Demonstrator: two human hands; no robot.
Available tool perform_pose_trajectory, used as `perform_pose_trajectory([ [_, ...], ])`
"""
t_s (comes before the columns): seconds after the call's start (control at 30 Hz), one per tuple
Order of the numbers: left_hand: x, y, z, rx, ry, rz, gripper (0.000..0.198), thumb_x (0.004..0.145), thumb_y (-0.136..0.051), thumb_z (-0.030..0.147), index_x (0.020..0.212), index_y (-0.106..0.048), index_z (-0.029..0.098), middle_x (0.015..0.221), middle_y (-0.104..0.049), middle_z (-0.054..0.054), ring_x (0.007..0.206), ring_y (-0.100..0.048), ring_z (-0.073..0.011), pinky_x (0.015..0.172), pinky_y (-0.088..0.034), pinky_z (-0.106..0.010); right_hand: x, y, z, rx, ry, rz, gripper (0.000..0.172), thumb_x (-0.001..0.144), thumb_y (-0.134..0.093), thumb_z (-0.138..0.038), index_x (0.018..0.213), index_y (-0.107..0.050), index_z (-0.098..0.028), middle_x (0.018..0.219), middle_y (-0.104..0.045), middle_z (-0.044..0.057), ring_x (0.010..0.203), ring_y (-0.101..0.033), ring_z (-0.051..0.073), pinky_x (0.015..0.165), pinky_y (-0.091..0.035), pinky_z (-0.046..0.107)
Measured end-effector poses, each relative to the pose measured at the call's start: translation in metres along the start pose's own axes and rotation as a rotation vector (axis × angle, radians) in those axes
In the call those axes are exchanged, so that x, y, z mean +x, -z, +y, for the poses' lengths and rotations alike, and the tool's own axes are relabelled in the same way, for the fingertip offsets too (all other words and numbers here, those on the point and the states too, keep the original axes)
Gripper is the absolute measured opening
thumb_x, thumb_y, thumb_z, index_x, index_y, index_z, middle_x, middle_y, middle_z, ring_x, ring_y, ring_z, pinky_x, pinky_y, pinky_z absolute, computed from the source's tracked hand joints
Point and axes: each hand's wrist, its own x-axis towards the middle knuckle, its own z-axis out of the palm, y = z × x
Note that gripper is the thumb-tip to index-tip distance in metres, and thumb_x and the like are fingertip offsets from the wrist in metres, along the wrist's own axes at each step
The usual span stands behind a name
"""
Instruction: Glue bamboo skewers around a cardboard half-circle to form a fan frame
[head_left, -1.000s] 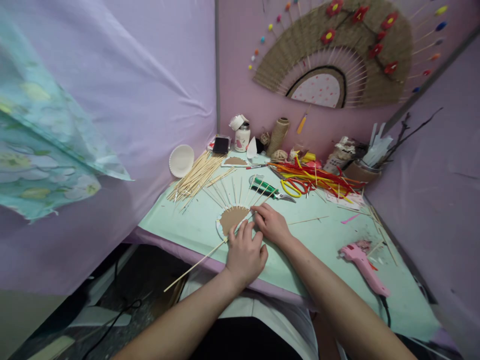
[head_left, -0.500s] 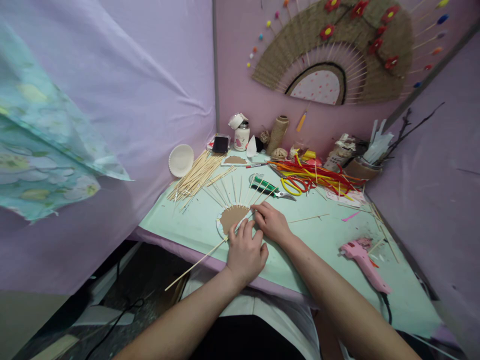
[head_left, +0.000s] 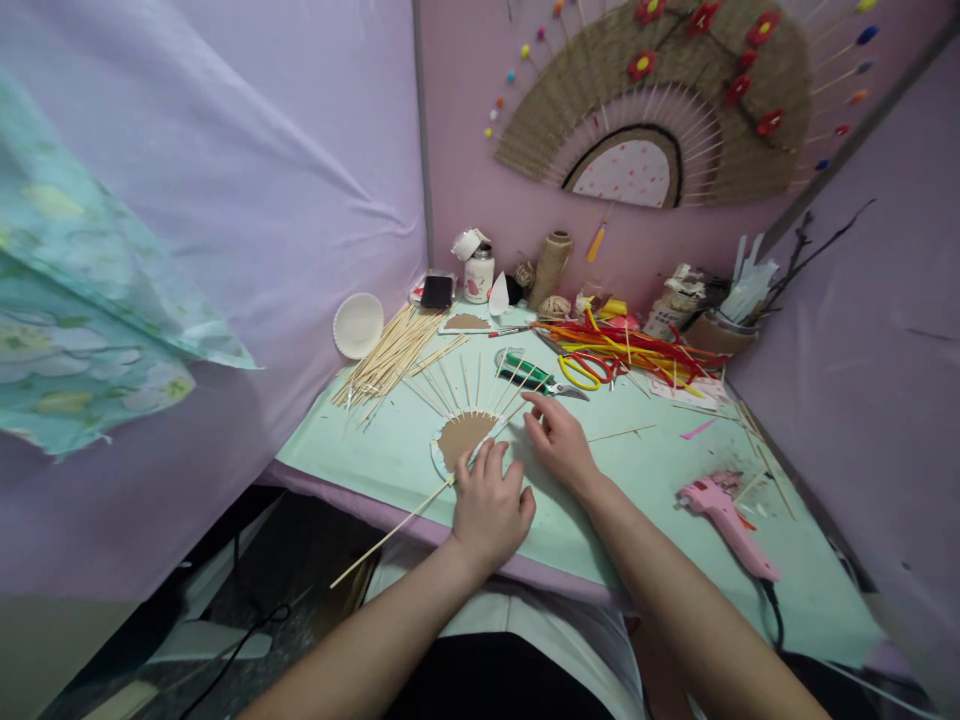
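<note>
A brown cardboard half-circle [head_left: 461, 437] with a pale patterned rim lies near the front of the table, thin wooden sticks fanning out from its curved edge. My left hand [head_left: 491, 495] bends over its straight edge, fingertips pressing down on a long stick [head_left: 394, 531] that runs along there. One end of this stick juts past the table's front edge. My right hand [head_left: 559, 438] is just to the right, index finger stretched out close to a stick's upper end and thumb apart from it. Whether that fingertip touches the stick is hard to tell.
Green-handled pruning shears [head_left: 529, 372] and yellow-handled scissors [head_left: 581, 372] lie behind my hands. Loose sticks [head_left: 397, 355] are piled at left, beside a white bowl [head_left: 358, 326]. Colourful pipe cleaners [head_left: 637, 352] spread at the back; a pink glue gun [head_left: 727, 522] lies at right.
My right hand has moved a little to the right, off the half-circle's corner, and its index finger has straightened. My left hand stays in place on the stick.
</note>
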Motion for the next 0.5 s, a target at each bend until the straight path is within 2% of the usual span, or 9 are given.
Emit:
perform_pose_trajectory([
  [0.1,0.0,0.004,0.001,-0.026,0.011,-0.033,0.018,0.088,-0.057,0.026,0.102,-0.063,0.018,0.135,-0.057,-0.016,0.133,-0.047,-0.0321,0.108,-0.035,-0.057,-0.013,0.029,0.001,-0.016,-0.064,0.136,0.035,0.093,-0.047,-0.034,0.121,-0.063,-0.019,0.09,-0.065,0.005,0.063,-0.055,0.015,0.067,-0.048,0.031],
  [0.17,-0.002,0.011,0.003,-0.047,0.01,-0.064,0.018,0.087,-0.058,0.025,0.103,-0.063,0.018,0.137,-0.056,-0.016,0.135,-0.046,-0.0321,0.109,-0.035,-0.056,-0.028,0.056,0.006,-0.066,-0.176,0.203,0.038,0.091,-0.05,-0.038,0.121,-0.062,-0.018,0.09,-0.065,0.005,0.061,-0.054,0.015,0.065,-0.048,0.032],
  [0.27,-0.009,0.029,0.01,-0.088,-0.028,-0.106,0.021,0.087,-0.059,0.026,0.107,-0.062,0.02,0.139,-0.054,-0.015,0.138,-0.042,-0.0318,0.112,-0.033,-0.055,-0.058,0.101,0.021,-0.222,-0.344,0.265,0.045,0.087,-0.049,-0.044,0.12,-0.062,-0.017,0.092,-0.066,0.009,0.068,-0.059,0.02,0.068,-0.05,0.036],
  [0.37,-0.017,0.056,0.017,-0.13,-0.093,-0.183,0.023,0.088,-0.062,0.031,0.109,-0.063,0.022,0.138,-0.055,-0.013,0.139,-0.041,-0.0317,0.113,-0.032,-0.055,-0.089,0.142,0.04,-0.5,-0.465,0.198,0.053,0.082,-0.047,-0.05,0.117,-0.063,-0.013,0.097,-0.066,0.018,0.09,-0.063,0.033,0.08,-0.05,0.049],
  [0.4,-0.018,0.067,0.018,-0.134,-0.113,-0.209,0.025,0.087,-0.063,0.033,0.11,-0.063,0.022,0.137,-0.055,-0.013,0.138,-0.042,-0.0322,0.112,-0.033,-0.055,-0.1,0.153,0.046,-0.593,-0.501,0.136,0.056,0.081,-0.047,-0.054,0.115,-0.064,-0.012,0.094,-0.066,0.021,0.095,-0.062,0.039,0.083,-0.049,0.053],
  [0.47,-0.019,0.088,0.016,-0.14,-0.155,-0.263,0.029,0.087,-0.066,0.037,0.112,-0.063,0.023,0.135,-0.057,-0.012,0.133,-0.046,-0.0318,0.107,-0.038,-0.053,-0.118,0.167,0.056,-0.738,-0.572,0.031,0.063,0.08,-0.047,-0.065,0.112,-0.065,-0.014,0.091,-0.065,0.025,0.095,-0.061,0.049,0.08,-0.046,0.062],
  [0.5,-0.017,0.099,0.014,-0.144,-0.172,-0.292,0.03,0.087,-0.066,0.038,0.113,-0.063,0.024,0.131,-0.058,-0.012,0.127,-0.051,-0.0304,0.102,-0.042,-0.05,-0.125,0.171,0.06,-0.772,-0.586,0.038,0.065,0.079,-0.045,-0.068,0.11,-0.065,-0.014,0.088,-0.064,0.026,0.095,-0.06,0.052,0.08,-0.045,0.064],
])
